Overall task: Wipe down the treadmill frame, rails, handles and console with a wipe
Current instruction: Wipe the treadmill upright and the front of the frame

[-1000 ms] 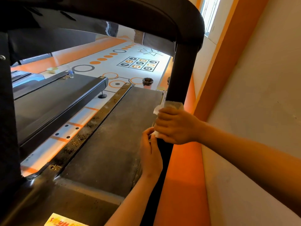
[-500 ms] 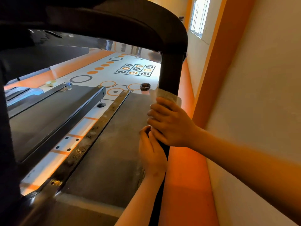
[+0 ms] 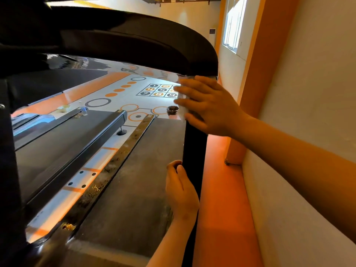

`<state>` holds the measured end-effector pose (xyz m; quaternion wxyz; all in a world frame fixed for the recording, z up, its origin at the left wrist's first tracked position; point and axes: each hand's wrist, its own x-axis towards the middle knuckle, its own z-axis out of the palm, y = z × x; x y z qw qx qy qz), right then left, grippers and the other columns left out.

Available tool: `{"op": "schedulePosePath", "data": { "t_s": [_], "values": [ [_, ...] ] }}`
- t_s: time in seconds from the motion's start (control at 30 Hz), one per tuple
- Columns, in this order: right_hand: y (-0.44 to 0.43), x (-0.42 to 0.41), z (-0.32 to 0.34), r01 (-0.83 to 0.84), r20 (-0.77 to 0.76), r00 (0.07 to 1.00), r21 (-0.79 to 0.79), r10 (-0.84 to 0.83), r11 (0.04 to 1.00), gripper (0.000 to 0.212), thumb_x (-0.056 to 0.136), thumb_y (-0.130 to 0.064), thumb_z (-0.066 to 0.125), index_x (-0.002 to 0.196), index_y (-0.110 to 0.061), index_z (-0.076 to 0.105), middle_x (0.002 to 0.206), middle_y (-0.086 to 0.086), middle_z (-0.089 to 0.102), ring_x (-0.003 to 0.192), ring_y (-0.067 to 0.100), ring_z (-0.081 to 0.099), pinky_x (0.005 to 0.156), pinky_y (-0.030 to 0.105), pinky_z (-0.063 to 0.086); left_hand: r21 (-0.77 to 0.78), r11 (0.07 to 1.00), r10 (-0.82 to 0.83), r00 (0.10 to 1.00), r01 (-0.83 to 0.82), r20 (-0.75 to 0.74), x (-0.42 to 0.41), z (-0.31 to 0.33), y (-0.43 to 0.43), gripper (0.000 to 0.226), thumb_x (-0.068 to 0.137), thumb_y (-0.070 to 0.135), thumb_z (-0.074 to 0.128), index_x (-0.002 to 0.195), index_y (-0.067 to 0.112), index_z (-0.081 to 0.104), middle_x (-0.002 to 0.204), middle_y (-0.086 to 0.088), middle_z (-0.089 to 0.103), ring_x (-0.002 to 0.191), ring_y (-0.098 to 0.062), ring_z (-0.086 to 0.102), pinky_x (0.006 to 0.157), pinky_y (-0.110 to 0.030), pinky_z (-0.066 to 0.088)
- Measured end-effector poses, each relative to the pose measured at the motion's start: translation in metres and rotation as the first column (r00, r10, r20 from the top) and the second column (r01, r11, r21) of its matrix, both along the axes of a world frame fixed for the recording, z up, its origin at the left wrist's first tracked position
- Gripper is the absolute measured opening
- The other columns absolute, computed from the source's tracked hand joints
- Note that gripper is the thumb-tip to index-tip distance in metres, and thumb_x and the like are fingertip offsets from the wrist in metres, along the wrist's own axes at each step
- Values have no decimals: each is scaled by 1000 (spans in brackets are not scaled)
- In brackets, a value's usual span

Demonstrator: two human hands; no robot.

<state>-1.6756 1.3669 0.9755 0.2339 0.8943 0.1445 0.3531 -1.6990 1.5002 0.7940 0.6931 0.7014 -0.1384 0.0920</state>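
right hand point(image 3: 210, 106) has slid the wipe point(image 3: 182, 97) up the upright point(image 3: 193, 147)
your fingers curl round both there; left hand point(image 3: 181, 191) seems to grip the upright lower down

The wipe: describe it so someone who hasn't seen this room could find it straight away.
Find the black treadmill upright beside the wall, just under the curved handrail. The right hand holds a pale, blurred wipe around it there. The left hand, lower down the upright, shows no wipe.
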Motion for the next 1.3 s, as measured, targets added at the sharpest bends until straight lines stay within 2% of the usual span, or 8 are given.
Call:
{"op": "schedulePosePath", "data": {
  "t_s": [0.23,0.53,0.7,0.83,0.9,1.03,1.2,1.3],
  "values": [
    [21,0,-33,-45,143,990,245,10,968,37,94,-31,44,119,-17,68,144,7,49,140,25,34,119,39,13,-13,999,41,999,-41,25,0,-2,-3,46,91,61,21,99,27,51,79,5,56,71,-11,56,61,-20,43],
    [49,-27,-119,-141,166,984,470,70,871,43,96,-28,44,134,-14,56,147,7,45,142,26,32,119,43,17,-72,997,-7,1000,7,4,-4,6,0,41,94,53,25,103,27,55,92,8,65,87,-9,62,75,-27,51],
    [61,-28,-142,-263,291,955,751,54,606,48,101,-27,40,145,-11,36,156,5,29,148,19,14,120,41,18,-216,967,-145,989,136,-26,-8,23,5,34,103,34,31,113,20,60,104,6,70,102,-10,64,84,-20,50],
    [70,-27,-153,-353,343,935,859,94,371,56,101,-27,39,152,-20,16,161,-11,3,149,20,7,121,33,10,-202,976,-102,992,86,-71,-12,61,2,27,95,38,35,107,30,58,93,13,69,87,10,64,70,-7,48],
    [69,-29,-155,-398,363,916,870,169,290,61,100,-25,42,153,-27,12,162,-9,4,149,24,9,121,43,15,-96,995,-3,1000,2,-10,-11,75,-2,30,90,40,44,112,27,58,101,11,65,89,7,64,73,-7,49],
    [66,-45,-141,-463,441,860,886,255,30,49,98,-18,45,146,-18,32,156,-2,25,147,23,20,114,54,29,-22,984,178,979,-176,104,-13,92,0,18,97,24,51,108,14,61,104,-3,66,94,-10,65,75,-14,52],
    [58,-59,-95,-518,487,842,850,232,94,54,89,-27,57,139,-19,37,147,5,37,142,20,27,115,43,28,151,982,78,973,-113,218,-24,123,15,16,91,31,54,98,19,62,92,2,69,89,-15,68,76,-27,56],
    [51,-61,-66,-542,445,811,817,380,198,50,87,-22,59,135,-13,49,135,9,53,134,21,40,116,42,25,314,949,-102,944,-1,312,-22,149,29,16,89,30,52,98,21,61,89,4,69,87,-10,68,74,-19,54]
  ]
}}
